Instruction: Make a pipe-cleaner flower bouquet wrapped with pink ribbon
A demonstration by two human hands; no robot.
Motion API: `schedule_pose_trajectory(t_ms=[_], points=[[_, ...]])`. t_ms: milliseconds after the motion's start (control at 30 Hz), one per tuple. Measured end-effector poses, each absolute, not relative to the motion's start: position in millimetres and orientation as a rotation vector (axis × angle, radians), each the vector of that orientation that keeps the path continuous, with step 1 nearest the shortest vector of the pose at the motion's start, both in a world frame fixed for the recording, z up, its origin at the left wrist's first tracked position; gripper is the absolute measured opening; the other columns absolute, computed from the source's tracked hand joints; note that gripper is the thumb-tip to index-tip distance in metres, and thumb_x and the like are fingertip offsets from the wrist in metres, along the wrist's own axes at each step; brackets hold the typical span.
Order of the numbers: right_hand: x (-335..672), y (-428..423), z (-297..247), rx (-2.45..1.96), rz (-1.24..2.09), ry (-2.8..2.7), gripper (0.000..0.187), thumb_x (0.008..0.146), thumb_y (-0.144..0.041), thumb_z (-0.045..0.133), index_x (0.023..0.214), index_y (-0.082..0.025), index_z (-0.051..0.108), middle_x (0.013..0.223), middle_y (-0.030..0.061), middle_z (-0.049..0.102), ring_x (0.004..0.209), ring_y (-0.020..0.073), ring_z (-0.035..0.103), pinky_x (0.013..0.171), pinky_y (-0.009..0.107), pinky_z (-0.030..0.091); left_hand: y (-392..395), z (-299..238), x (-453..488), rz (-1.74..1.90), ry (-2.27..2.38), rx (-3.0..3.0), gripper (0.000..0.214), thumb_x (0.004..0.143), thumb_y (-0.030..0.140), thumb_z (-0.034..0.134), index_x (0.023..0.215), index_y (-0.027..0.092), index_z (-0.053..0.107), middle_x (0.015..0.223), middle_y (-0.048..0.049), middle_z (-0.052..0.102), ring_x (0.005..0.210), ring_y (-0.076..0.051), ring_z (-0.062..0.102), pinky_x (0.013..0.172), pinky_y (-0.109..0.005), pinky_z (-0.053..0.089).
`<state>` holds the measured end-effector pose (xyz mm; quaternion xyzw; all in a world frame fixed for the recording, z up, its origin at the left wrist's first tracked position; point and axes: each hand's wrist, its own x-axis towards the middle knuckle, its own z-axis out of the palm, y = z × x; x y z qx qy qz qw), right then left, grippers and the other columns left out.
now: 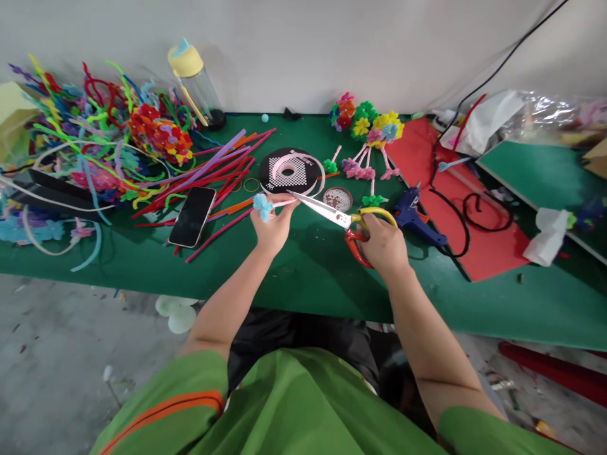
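Left hand: I see the left hand [274, 227] pinching a pink stem [284, 203] between thumb and fingers, with a blue flower [262, 206] at its outer end.
Right hand: I have the right hand [383, 245] curled round the handles of the scissors [327, 212], 1 yellow and 1 red.
Blades: they point left, nearly together, tips just beside the left fingers; I cannot tell whether they touch the stem.
Flower: I find it held up over the green table [303, 278], right of the phone [192, 217].
Reel: just beyond both hands I see a black reel [310, 169] with pink ribbon [323, 179] looping off its right side.
Left side: I see loose fuzzy sticks [222, 167] beyond the phone, and a bottle [202, 88] near the wall.
Right side: I spot a blue glue gun [420, 218] just beside the right hand, near a red sheet [488, 249].
Far edge: flower balls [363, 117] sit behind pink-stemmed flowers [358, 167].
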<state>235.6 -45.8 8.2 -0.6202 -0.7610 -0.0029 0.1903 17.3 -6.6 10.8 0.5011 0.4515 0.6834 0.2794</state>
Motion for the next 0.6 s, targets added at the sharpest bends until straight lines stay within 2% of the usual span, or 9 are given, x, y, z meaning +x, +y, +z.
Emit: schedule_pose_trajectory(t_ms=[167, 367, 600], points=[[237.9, -43.9, 7.6, -1.689, 0.146, -2.182, 0.013, 0.074, -0.018, 0.048, 0.081, -0.015, 0.058, 0.061, 0.0058, 0.059, 0.051, 0.0139, 0.049, 0.05, 0.025, 0.034, -9.8, 13.5, 15.3, 1.83, 1.241, 1.505, 0.01, 0.065, 0.023, 0.076, 0.069, 0.023, 0.067, 0.068, 0.0023, 0.068, 0.068, -0.012, 0.065, 0.066, -0.027, 0.054], [237.2, -43.0, 6.6, -1.745, 0.19, -2.181, 0.015, 0.074, -0.02, 0.048, 0.082, -0.015, 0.059, 0.056, 0.0043, 0.056, 0.048, 0.0138, 0.046, 0.048, 0.024, 0.033, -9.1, 11.7, 12.4, 1.84, 1.229, 1.645, 0.012, 0.067, 0.016, 0.074, 0.071, 0.024, 0.067, 0.071, 0.0022, 0.069, 0.07, -0.012, 0.065, 0.07, -0.029, 0.054], [231.5, -44.8, 2.3, -1.736, 0.119, -2.098, 0.013, 0.076, -0.022, 0.045, 0.077, -0.016, 0.057, 0.065, 0.007, 0.06, 0.051, 0.0143, 0.048, 0.05, 0.026, 0.034, -10.2, 12.7, 13.6, 1.783, 1.224, 1.584, 0.014, 0.065, 0.014, 0.075, 0.07, 0.024, 0.066, 0.073, 0.0023, 0.068, 0.073, -0.012, 0.065, 0.073, -0.03, 0.053]])
